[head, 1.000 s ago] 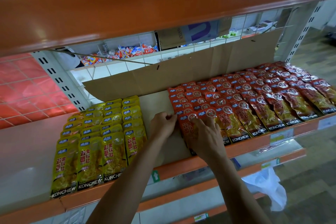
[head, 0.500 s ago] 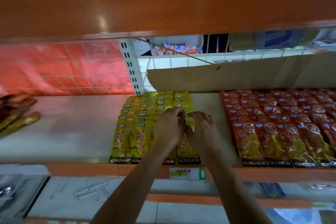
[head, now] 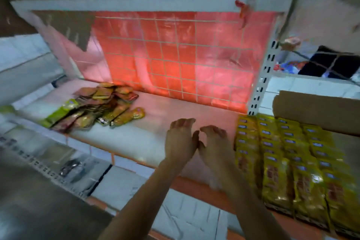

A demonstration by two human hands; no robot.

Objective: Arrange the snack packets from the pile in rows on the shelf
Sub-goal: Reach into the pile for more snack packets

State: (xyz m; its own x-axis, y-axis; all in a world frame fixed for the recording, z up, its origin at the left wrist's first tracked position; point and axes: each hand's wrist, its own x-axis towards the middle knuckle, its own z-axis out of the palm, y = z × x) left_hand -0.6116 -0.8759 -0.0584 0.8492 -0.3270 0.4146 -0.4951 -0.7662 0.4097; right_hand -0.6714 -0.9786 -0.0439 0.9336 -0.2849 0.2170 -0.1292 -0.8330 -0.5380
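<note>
A loose pile of snack packets (head: 101, 106), brown, red and green-yellow, lies on the white shelf (head: 124, 138) at the left, near the red grid back panel. Rows of yellow snack packets (head: 288, 160) fill the shelf at the right. My left hand (head: 180, 141) and my right hand (head: 215, 142) hover side by side over the bare stretch of shelf between pile and rows. Both hands hold nothing, with fingers loosely bent. The frame is motion-blurred.
A red wire-grid back panel (head: 175, 54) closes the shelf behind. A brown cardboard sheet (head: 315, 111) stands behind the yellow rows. A perforated white upright (head: 263, 76) separates the two bays. The orange shelf lip (head: 194, 183) runs along the front.
My view and both hands have swung left, from the red packets past the yellow rows to the bare shelf. The hands have left the yellow packets and are empty.
</note>
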